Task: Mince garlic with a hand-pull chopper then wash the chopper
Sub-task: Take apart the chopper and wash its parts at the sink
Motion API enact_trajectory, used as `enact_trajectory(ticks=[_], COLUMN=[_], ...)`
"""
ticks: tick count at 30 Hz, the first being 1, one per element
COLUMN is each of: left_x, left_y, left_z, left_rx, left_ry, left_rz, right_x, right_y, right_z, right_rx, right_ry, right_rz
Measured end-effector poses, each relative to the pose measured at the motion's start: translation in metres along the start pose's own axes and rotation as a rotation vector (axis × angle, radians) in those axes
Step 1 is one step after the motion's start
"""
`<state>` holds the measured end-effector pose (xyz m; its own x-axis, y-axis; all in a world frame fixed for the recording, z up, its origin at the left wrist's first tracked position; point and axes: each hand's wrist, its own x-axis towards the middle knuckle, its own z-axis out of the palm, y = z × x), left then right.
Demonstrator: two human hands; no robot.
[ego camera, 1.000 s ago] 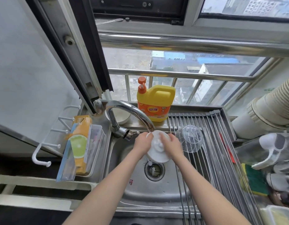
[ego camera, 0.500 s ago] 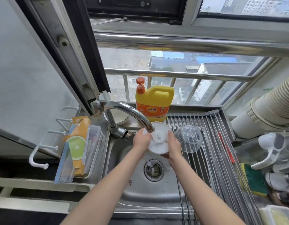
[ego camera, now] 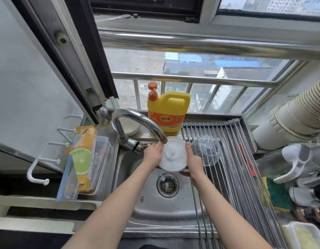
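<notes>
- Home kitchen for sure: stainless steel sink (ego camera: 150, 211) with a curved chrome faucet (ego camera: 137, 121) sits right under a barred window (ego camera: 191, 78) at 12 o'clock, rooftops outside.
- Yellow dish soap jug with orange pump (ego camera: 167, 112) on the sill ledge.
- Roll-up steel drying rack (ego camera: 233, 159) at 3 o'clock, green-and-yellow sponge (ego camera: 277, 196) beside it.
- Ribbed beige exhaust duct (ego camera: 303, 108) at 2 o'clock.

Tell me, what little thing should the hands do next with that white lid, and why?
Probably turn the white chopper lid a little under the faucet spout so another part gets rinsed. The left hand and right hand hold it by its edges over the sink, right below the spout. The clear chopper bowl already lies upside down on the drying rack, so the lid seems to be what is left.
</notes>
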<state>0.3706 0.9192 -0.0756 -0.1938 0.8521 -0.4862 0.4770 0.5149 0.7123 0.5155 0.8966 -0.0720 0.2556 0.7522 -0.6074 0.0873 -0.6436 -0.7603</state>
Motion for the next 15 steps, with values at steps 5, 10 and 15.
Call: enact_trajectory(ticks=[5, 10, 15], left_x=[-0.010, -0.005, -0.010], left_y=[-0.005, -0.015, -0.018], left_z=[0.010, -0.001, 0.006], left_rx=[-0.022, -0.058, -0.130], left_ry=[0.041, 0.087, 0.045], left_rz=[-0.028, -0.090, -0.124], right_x=[0.000, 0.006, 0.000], right_y=[-0.009, -0.005, -0.001], right_z=[-0.013, -0.030, -0.011], right_rx=[0.129, 0.208, -0.082], right_ry=[0.186, 0.365, 0.154], right_rz=[-0.036, 0.010, -0.041])
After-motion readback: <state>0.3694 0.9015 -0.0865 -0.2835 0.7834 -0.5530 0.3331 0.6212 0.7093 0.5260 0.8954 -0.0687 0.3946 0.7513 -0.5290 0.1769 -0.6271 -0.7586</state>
